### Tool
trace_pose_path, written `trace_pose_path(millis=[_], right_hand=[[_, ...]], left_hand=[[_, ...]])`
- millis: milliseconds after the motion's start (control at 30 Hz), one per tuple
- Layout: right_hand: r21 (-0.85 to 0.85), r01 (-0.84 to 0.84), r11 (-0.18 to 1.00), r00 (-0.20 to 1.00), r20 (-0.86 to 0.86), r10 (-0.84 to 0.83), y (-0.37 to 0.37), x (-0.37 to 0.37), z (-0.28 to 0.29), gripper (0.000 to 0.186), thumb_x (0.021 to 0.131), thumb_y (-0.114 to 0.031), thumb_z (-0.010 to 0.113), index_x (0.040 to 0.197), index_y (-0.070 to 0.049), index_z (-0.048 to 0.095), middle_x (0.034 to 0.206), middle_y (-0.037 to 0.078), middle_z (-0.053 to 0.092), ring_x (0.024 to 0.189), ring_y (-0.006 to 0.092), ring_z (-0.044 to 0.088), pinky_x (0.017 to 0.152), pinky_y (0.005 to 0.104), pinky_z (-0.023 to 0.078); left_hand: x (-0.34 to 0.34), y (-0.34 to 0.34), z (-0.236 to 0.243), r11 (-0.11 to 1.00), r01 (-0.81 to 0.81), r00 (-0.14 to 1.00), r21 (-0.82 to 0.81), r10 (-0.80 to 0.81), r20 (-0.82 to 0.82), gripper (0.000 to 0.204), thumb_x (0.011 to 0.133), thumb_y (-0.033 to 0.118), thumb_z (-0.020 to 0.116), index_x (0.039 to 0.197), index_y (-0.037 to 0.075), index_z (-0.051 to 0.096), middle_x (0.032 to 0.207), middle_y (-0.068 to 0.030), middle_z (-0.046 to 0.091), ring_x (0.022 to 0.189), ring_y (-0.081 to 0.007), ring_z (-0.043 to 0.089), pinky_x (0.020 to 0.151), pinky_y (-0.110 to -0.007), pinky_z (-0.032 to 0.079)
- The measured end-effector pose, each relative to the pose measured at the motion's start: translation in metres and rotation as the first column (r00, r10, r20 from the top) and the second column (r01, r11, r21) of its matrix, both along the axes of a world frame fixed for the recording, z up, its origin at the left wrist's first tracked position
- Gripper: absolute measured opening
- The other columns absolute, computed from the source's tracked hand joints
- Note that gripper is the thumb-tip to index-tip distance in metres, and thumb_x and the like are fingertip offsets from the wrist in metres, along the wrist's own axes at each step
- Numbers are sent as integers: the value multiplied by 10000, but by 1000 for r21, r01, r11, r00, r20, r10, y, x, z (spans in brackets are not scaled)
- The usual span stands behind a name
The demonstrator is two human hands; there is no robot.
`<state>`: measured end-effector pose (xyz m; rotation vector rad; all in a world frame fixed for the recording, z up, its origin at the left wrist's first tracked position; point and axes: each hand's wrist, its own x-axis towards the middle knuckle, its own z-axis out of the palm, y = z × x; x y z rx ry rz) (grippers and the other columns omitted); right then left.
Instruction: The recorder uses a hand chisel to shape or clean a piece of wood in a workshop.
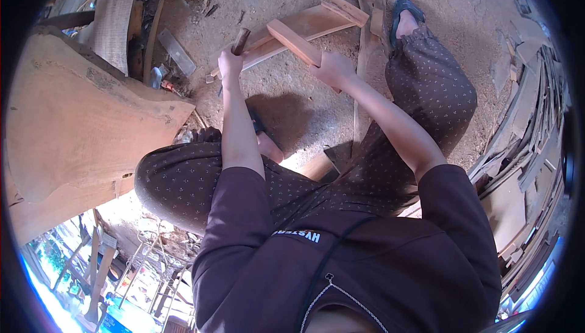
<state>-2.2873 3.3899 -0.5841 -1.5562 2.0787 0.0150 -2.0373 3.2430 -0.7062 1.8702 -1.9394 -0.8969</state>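
My right hand is closed round one end of a reddish-brown wooden block, long and squared, which slants up to the left. My left hand is closed on a short dark-brown stick-like piece whose end sticks up above the fist. What kind of tool it is, I cannot make out. Just beyond both hands a jointed wooden piece lies on the ground, with a short crosspiece at its far right end. The block crosses over it; whether they touch, I cannot tell.
At the left stands a large pale wooden slab. A clear plastic strip lies near its far edge. A long board runs along the ground right of my right hand. Scrap wood is piled at the right.
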Motion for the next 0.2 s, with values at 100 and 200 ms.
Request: trace_pose_path(millis=[100, 200], right_hand=[[7, -10, 1000, 1000, -2, 10, -1, 1, 4, 458, 798, -413, 558, 839, 30, 666, 745, 201, 668, 731, 341, 674, 680, 436, 535], [-4, -51, 999, 998, -43, 51, 0, 2, 7, 456, 802, -413, 559, 842, 27, 672, 757, 199, 671, 731, 345, 674, 686, 439, 534]], left_hand=[[-1, 0, 1, 1000, 14, 1000, -16, -14, 4, 363, 669, 266, 802, 893, 28, 644, 831, -188, 660, 815, -361, 638, 718, -435, 476], [-1, 0, 1, 1000, 22, 1000, -8, -22, -22, 368, 678, 277, 798, 904, 27, 649, 838, -193, 662, 829, -360, 642, 731, -427, 482]])
